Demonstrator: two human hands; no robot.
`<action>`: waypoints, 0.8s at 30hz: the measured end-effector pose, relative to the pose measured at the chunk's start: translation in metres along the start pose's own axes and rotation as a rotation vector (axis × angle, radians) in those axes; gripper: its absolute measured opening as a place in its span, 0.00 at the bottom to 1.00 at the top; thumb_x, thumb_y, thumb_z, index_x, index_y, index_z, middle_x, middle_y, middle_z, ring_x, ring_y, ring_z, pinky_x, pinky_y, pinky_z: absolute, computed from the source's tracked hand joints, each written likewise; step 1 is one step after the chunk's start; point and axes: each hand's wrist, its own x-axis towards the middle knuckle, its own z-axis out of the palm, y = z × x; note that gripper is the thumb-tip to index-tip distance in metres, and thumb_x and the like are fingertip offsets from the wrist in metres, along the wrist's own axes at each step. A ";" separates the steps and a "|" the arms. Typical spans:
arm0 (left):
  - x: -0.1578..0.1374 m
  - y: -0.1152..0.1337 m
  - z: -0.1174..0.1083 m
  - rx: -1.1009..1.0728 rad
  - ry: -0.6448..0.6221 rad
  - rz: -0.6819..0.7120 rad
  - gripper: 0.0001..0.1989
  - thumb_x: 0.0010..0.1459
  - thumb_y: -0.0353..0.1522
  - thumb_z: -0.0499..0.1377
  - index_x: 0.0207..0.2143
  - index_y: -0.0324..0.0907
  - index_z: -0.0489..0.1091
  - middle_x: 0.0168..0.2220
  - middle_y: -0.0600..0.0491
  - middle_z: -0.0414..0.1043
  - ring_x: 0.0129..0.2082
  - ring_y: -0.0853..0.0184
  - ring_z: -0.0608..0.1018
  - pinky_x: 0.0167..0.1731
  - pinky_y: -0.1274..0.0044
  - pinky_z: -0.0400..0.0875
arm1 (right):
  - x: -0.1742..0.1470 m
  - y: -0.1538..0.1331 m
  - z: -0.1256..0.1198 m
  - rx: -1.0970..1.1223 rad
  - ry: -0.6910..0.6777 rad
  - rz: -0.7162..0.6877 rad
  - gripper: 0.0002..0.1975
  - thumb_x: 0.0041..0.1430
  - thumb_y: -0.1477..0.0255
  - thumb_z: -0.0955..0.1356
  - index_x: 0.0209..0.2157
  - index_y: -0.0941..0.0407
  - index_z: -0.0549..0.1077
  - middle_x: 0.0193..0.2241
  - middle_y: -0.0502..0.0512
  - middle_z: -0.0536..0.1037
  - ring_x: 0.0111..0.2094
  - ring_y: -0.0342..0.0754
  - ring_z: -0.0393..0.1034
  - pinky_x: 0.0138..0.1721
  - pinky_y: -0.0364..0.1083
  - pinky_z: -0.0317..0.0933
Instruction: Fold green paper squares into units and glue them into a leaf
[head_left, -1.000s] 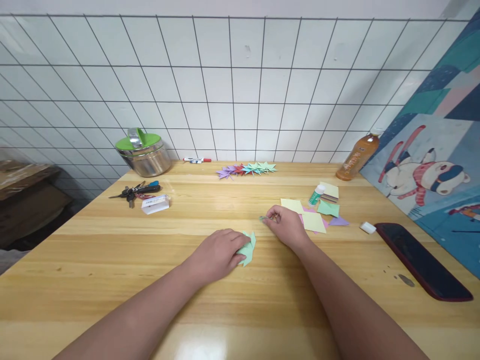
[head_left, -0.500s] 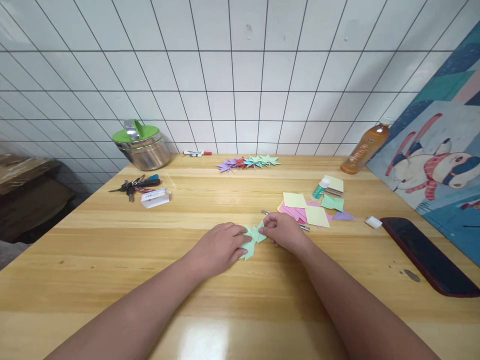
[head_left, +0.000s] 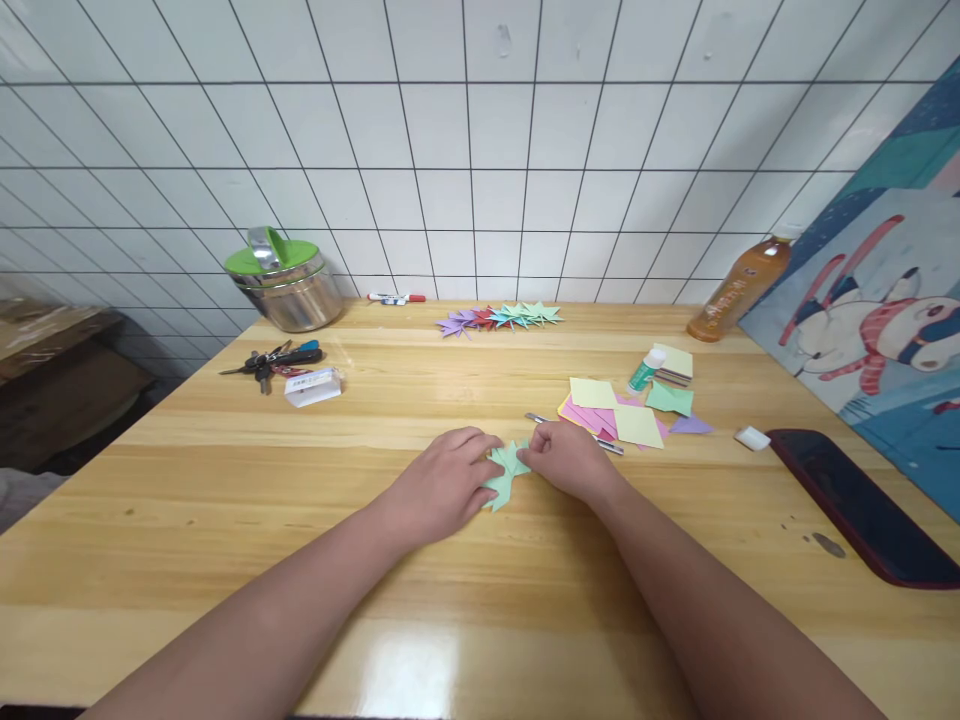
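Observation:
A light green folded paper piece (head_left: pixel 504 478) with pointed tips lies on the wooden table, between my two hands. My left hand (head_left: pixel 446 485) holds its left side down, the thumb and fingers resting on the paper and hiding part of it. At the paper's right tip, my right hand (head_left: pixel 566 457) is closed in a pinch, thumb and index finger on the edge. Just behind the right hand lies a slim metal cutter (head_left: pixel 609 447), partly covered by loose paper sheets.
Yellow and pink sheets (head_left: pixel 637 425), a glue stick (head_left: pixel 646 370) and a paper stack (head_left: pixel 675 362) lie to the right, near an eraser (head_left: pixel 751 438) and a phone (head_left: pixel 862 510). Folded paper stars (head_left: pixel 499 318), a marker (head_left: pixel 396 299), a steel pot (head_left: pixel 300 300), keys (head_left: pixel 274 360) and a bottle (head_left: pixel 742 290) stand farther back.
The camera view has shifted slightly. My right fingers have curled in more at the paper's right tip, and the left fingers have moved a little on the paper.

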 end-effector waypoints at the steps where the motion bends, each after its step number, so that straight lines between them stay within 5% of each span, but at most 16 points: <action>1: 0.000 0.000 0.000 -0.001 -0.002 0.003 0.10 0.58 0.33 0.54 0.42 0.45 0.70 0.50 0.50 0.66 0.51 0.61 0.66 0.51 0.67 0.60 | 0.000 0.000 0.000 -0.021 -0.005 -0.002 0.09 0.46 0.64 0.68 0.19 0.54 0.69 0.19 0.46 0.72 0.21 0.42 0.63 0.21 0.40 0.49; 24: 0.001 -0.002 0.003 -0.030 -0.059 0.001 0.13 0.59 0.32 0.52 0.47 0.43 0.64 0.45 0.49 0.70 0.47 0.61 0.70 0.48 0.67 0.63 | -0.002 0.004 -0.005 -0.091 -0.067 -0.117 0.10 0.49 0.65 0.68 0.20 0.55 0.68 0.21 0.47 0.71 0.21 0.41 0.61 0.21 0.40 0.47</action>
